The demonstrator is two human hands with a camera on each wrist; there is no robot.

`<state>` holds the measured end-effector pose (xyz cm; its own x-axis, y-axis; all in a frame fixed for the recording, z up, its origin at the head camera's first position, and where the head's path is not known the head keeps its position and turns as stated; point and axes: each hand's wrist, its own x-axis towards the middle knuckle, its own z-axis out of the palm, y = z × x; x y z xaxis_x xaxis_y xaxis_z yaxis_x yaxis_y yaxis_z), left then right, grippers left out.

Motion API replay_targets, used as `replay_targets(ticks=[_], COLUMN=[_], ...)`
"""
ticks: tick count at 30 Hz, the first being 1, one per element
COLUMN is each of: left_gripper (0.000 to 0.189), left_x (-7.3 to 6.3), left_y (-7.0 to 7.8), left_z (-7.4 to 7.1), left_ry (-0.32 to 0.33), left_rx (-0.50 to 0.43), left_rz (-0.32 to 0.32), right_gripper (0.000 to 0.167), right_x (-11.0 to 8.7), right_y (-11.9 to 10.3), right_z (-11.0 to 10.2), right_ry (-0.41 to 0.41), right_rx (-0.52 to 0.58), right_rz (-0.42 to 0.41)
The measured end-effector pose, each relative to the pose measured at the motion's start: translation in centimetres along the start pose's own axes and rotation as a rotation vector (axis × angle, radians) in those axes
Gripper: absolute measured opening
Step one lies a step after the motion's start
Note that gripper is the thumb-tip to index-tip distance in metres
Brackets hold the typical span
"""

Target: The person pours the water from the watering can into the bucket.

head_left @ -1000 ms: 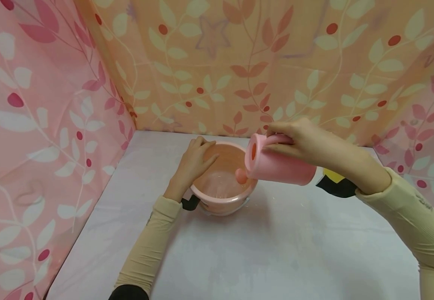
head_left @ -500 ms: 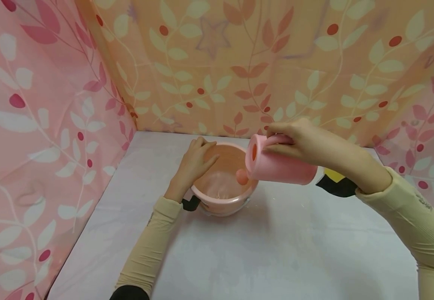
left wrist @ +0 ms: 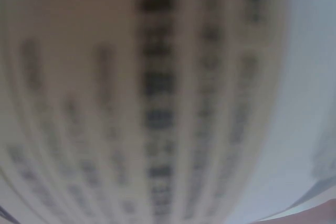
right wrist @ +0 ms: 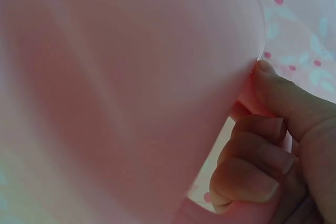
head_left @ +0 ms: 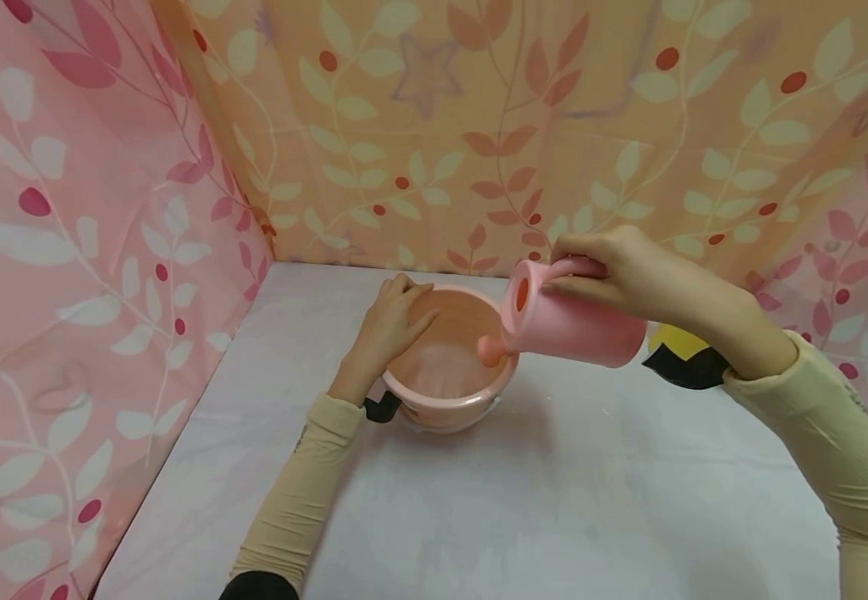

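A small pink bucket [head_left: 450, 403] with a thin bail stands on the table; its inside looks pale and wet at the bottom. My left hand [head_left: 387, 327] grips its left rim, thumb reaching inside. Above the right rim, a pink watering can [head_left: 579, 325] lies tilted almost on its side, its round spout head [head_left: 489, 350] over the bucket's opening. My right hand [head_left: 614, 265] holds the can by its handle, and the right wrist view shows fingers curled round that handle beside the can's pink wall [right wrist: 131, 98]. A blurred printed label [left wrist: 157, 98] fills most of the left wrist view.
A white table surface [head_left: 554, 500] extends in front of the bucket, with a few small droplets to its right. Leaf-patterned cloth [head_left: 434, 142] hangs behind, with pink cloth [head_left: 66, 292] at the left. Something yellow and black [head_left: 681, 358] shows under the right wrist.
The watering can and my right hand have shifted a little right and up. Small splashes seen earlier in the bucket no longer show. My left hand and the bucket stay put.
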<state>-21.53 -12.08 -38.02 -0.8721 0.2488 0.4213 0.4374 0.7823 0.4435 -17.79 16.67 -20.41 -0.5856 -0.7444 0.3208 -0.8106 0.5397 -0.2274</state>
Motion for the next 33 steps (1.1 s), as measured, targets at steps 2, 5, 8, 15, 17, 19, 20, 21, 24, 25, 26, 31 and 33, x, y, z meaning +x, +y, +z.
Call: replay_targets(ticks=[2, 5, 8, 15, 17, 19, 20, 21, 24, 25, 26, 31, 33], left_gripper=[0.043, 0.044, 0.044, 0.044, 0.045, 0.045, 0.045, 0.045, 0.045, 0.045, 0.044, 0.044, 0.044], left_x=[0.0, 0.0, 0.0, 0.0, 0.0, 0.0, 0.0, 0.0, 0.0, 0.0, 0.0, 0.0, 0.0], left_y=[0.0, 0.0, 0.0, 0.1, 0.1, 0.1, 0.1, 0.1, 0.1, 0.1, 0.1, 0.2, 0.3], left_z=[0.0, 0.0, 0.0, 0.0, 0.0, -0.1, -0.1, -0.1, -0.1, -0.1, -0.1, -0.1, -0.1], left_ry=[-0.001, -0.004, -0.007, -0.009, -0.009, -0.011, -0.012, -0.013, -0.015, -0.015, -0.014, -0.010, -0.008], left_rx=[-0.005, -0.008, -0.007, 0.001, 0.002, 0.003, 0.003, 0.003, 0.005, 0.004, 0.005, 0.007, 0.007], left_rz=[-0.001, -0.006, -0.012, -0.006, -0.005, -0.005, -0.005, -0.007, -0.011, -0.012, -0.013, -0.010, -0.005], right_gripper=[0.013, 0.014, 0.015, 0.015, 0.016, 0.017, 0.017, 0.017, 0.018, 0.018, 0.018, 0.018, 0.019], right_x=[0.0, -0.1, -0.3, -1.1, -1.4, -1.6, -1.7, -1.9, -2.2, -2.4, -2.5, -3.0, -3.2], right_y=[0.1, 0.3, 0.4, 0.6, 0.8, 1.1, 1.2, 1.4, 1.6, 1.6, 1.6, 1.8, 1.9], right_z=[0.0, 0.0, -0.1, -0.3, -0.2, -0.2, -0.2, -0.2, -0.2, -0.2, -0.2, -0.3, -0.3], right_ry=[-0.003, -0.002, 0.008, 0.025, 0.038, 0.047, 0.051, 0.055, 0.065, 0.069, 0.070, 0.081, 0.085], right_rx=[0.001, -0.006, -0.016, -0.004, -0.001, 0.001, 0.002, 0.001, -0.006, -0.010, -0.012, -0.002, 0.007], right_rz=[-0.002, -0.006, 0.001, 0.069, 0.070, 0.070, 0.072, 0.072, 0.082, 0.083, 0.088, 0.088, 0.090])
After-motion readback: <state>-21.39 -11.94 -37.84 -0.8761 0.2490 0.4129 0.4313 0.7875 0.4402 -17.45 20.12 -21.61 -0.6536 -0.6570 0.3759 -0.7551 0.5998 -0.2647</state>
